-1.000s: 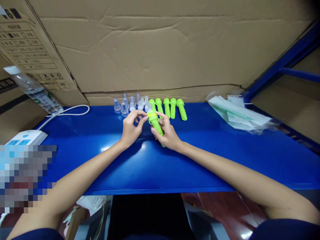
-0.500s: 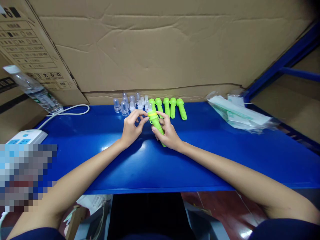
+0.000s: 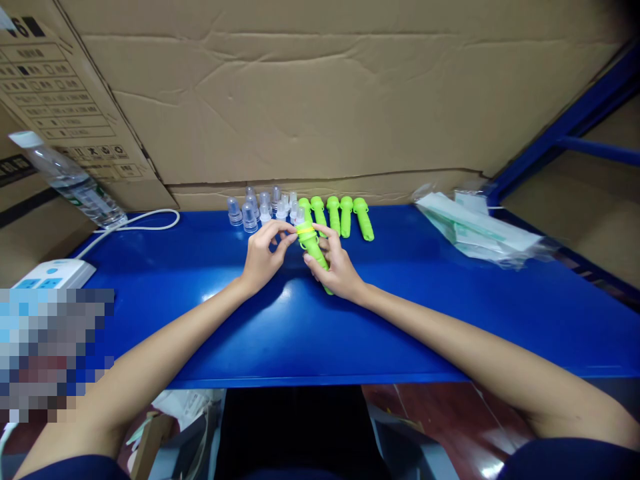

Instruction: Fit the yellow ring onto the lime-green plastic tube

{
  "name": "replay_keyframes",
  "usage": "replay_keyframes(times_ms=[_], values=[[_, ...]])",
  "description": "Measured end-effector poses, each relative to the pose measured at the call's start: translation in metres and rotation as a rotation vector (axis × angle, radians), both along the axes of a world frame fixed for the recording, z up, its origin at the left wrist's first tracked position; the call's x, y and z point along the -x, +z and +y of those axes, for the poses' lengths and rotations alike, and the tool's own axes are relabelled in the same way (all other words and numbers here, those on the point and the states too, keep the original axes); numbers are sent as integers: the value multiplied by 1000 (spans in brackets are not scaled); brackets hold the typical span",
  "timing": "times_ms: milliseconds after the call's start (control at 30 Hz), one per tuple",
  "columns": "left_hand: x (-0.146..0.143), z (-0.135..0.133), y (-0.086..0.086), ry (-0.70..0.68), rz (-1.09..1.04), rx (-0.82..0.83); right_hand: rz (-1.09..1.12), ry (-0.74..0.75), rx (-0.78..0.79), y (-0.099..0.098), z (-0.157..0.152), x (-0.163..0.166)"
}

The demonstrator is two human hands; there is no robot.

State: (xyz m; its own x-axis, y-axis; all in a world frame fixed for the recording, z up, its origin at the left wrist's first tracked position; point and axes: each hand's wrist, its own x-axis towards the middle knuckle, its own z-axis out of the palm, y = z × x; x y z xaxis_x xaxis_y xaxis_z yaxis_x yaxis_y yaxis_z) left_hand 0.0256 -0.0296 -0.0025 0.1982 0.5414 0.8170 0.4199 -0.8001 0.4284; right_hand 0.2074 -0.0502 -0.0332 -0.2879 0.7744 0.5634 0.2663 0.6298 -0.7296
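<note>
A lime-green flashlight (image 3: 317,257) with a yellow ring (image 3: 305,231) round its wide head leans in front of me, head pointing away. My right hand (image 3: 334,265) is wrapped round its body, the index finger up by the head. At the left side of the head, my left hand (image 3: 270,250) pinches the ring's edge between thumb and index finger; whatever else sits in that pinch is too small to tell. Just beyond the hands, several similar green flashlights (image 3: 334,217) lie in a row, and several clear plastic caps (image 3: 250,217) stand with small white-based pieces (image 3: 282,210).
All of this is on a blue table (image 3: 410,320) backed by a cardboard wall (image 3: 320,100). A water bottle (image 3: 75,183), a white cable (image 3: 145,220) and a power strip (image 3: 65,270) are at left. Plastic-wrapped packets (image 3: 475,223) lie at right beside a blue metal frame (image 3: 570,120).
Both hands keep the same grip on the flashlight, in nearly the same place. The whole view shifts very slightly; nothing else visibly moves.
</note>
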Motion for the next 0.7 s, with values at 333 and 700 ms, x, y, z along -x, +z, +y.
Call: replay_keyframes(times_ms=[333,700], values=[[12,15,-1,16,221,-113,-37,-13,-30,0,2,0],[14,16,-3,-15,279,-148,-39,-4,-14,1,0,0]])
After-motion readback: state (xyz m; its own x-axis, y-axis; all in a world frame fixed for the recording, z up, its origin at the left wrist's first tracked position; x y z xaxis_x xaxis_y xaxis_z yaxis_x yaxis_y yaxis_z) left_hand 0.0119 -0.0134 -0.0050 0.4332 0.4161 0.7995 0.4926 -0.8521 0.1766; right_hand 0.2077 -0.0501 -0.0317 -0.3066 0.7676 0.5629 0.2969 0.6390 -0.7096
